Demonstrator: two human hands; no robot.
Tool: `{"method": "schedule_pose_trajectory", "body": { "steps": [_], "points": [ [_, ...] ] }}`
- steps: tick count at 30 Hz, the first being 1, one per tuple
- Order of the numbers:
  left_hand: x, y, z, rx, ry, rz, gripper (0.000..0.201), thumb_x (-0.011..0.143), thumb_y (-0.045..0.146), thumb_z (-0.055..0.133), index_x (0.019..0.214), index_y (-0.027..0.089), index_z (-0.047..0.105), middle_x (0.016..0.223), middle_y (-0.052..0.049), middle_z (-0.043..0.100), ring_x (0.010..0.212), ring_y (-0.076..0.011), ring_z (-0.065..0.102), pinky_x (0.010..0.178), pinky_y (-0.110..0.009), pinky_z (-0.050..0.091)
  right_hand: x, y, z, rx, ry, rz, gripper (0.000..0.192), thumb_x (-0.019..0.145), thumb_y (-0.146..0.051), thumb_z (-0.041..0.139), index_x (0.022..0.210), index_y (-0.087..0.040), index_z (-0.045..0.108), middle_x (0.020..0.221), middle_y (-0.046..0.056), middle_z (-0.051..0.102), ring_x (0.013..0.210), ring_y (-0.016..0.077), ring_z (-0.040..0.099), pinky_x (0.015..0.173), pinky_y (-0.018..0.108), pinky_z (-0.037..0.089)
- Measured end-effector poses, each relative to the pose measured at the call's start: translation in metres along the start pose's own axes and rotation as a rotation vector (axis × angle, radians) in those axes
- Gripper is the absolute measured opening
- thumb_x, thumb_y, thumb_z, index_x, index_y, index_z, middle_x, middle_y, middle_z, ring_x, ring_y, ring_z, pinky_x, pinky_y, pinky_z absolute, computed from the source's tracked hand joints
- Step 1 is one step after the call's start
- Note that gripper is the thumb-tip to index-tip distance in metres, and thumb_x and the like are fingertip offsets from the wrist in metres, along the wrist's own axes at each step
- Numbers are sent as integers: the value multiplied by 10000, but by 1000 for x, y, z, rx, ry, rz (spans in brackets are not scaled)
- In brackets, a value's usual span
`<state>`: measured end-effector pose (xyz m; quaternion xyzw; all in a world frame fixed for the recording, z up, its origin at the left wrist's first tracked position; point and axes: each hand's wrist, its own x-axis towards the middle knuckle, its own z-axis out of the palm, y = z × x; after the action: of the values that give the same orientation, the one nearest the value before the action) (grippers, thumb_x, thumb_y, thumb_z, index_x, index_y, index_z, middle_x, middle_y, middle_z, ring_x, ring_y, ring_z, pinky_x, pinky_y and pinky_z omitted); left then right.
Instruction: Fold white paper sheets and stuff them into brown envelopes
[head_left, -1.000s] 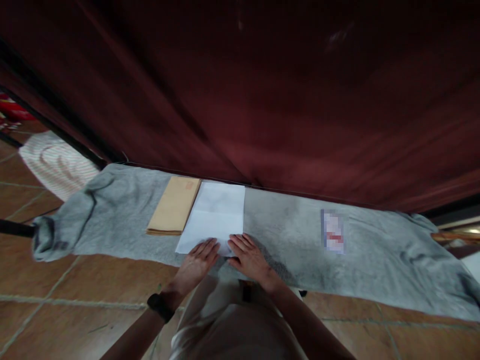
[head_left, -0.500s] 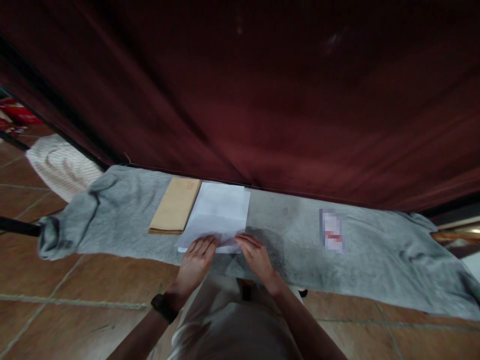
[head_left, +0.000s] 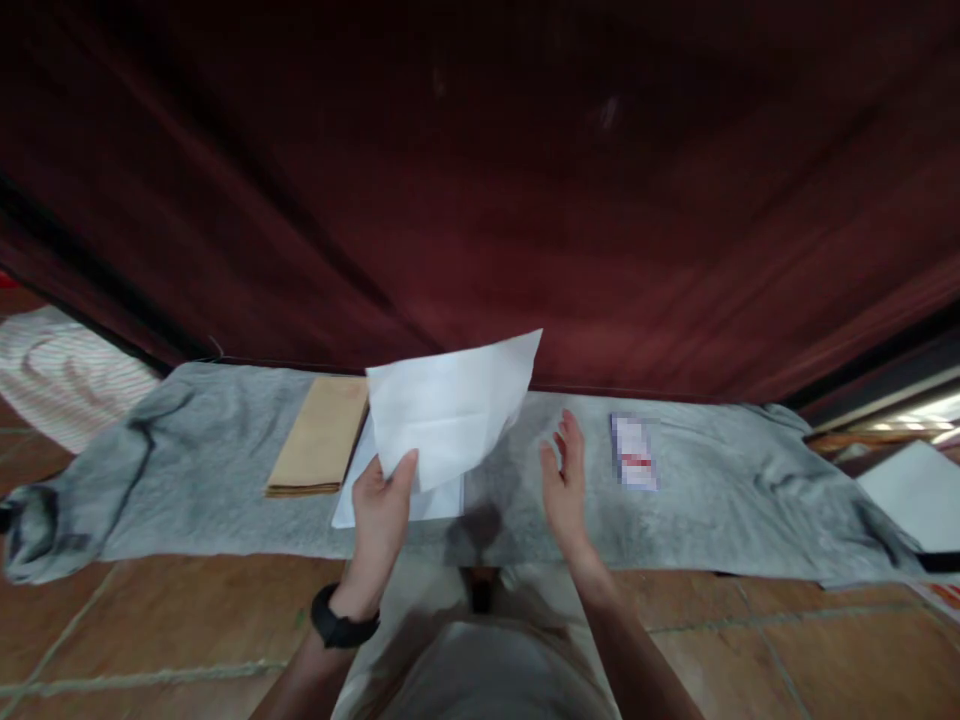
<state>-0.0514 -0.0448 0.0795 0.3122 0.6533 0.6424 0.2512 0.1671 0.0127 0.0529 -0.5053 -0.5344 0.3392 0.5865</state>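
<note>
one white sheet [head_left: 450,405] is lifted off the floor cloth, held at its lower left corner by the left hand [head_left: 381,505], thumb on the near face and fingers behind it. the sheet tilts up and to the right, its far corner standing against the dark red curtain [head_left: 525,180]. the right hand [head_left: 566,480] is open and empty, fingers straight and together, palm turned left toward the sheet but apart from it. one black watch [head_left: 341,628] sits on the left wrist.

under the raised sheet more white paper [head_left: 360,500] lies flat on the grey cloth [head_left: 712,500]; only its near and left edges show, so how many sheets lie there cannot be told. just left of it lies one stack of brown envelopes [head_left: 319,448], edges squared, touching or nearly touching the white paper. to the right of the right hand, well apart from the sheet, lies one small card [head_left: 634,452], blurred out, with a red band across it.

the grey cloth runs the width of the view along the foot of the curtain, bunched at both ends, on brown floor tiles [head_left: 150,620]. one striped cloth [head_left: 60,375] lies at the far left, and one more white sheet [head_left: 911,490] at the far right edge.
</note>
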Motion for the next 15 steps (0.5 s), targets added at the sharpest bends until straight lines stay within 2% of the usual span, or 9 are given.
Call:
{"method": "schedule_pose_trajectory", "body": {
  "steps": [2,4,6,8,10,13,15],
  "points": [
    [-9,0,16,-293,-35,-192,432,706,417,821,1028,146,724,1019,-81,785,909,-232,721,853,-344,561,-2,16,-5,91,29,168,652,928,-503,565,1510,-244,427,1593,110,428,1414,285,476,1176,515,404],
    [-24,-7,30,-461,-90,-358,481,661,362,854,1069,161,699,1055,-73,779,927,-235,733,881,-371,570,-7,34,-10,209,-51,315,622,908,-543,585,1442,-234,504,1526,116,519,1357,290,544,1111,496,483],
    [-45,-19,41,-529,-108,-456,502,647,314,858,1098,202,668,1065,-47,775,953,-233,738,884,-377,578,-12,50,-15,303,-159,439,592,925,-604,528,1370,-216,560,1406,140,624,1209,291,661,996,482,568],
    [-65,-32,51,-545,-109,-503,497,643,295,851,1086,234,634,1047,-24,773,941,-229,741,864,-376,587,-16,63,-20,346,-239,494,579,948,-634,460,1311,-203,593,1283,153,696,1080,283,721,920,470,601],
    [-83,-46,59,-536,-126,-531,457,655,311,836,1047,249,608,998,-8,771,897,-226,742,834,-378,595,-18,71,-24,385,-248,508,542,955,-622,437,1247,-204,621,1213,154,727,1030,280,737,898,471,605],
    [-102,-64,67,-465,-133,-546,390,648,344,830,941,269,582,895,28,750,834,-208,729,814,-358,598,-18,81,-29,399,-173,516,430,897,-555,550,1145,-217,645,1175,138,746,999,281,741,868,459,605],
    [-112,-72,70,-376,-215,-559,335,678,385,805,907,279,583,901,22,743,870,-206,727,823,-343,597,-17,88,-31,346,-118,518,379,816,-496,642,1073,-217,658,1102,116,765,925,271,745,799,417,609]
  ]
}}
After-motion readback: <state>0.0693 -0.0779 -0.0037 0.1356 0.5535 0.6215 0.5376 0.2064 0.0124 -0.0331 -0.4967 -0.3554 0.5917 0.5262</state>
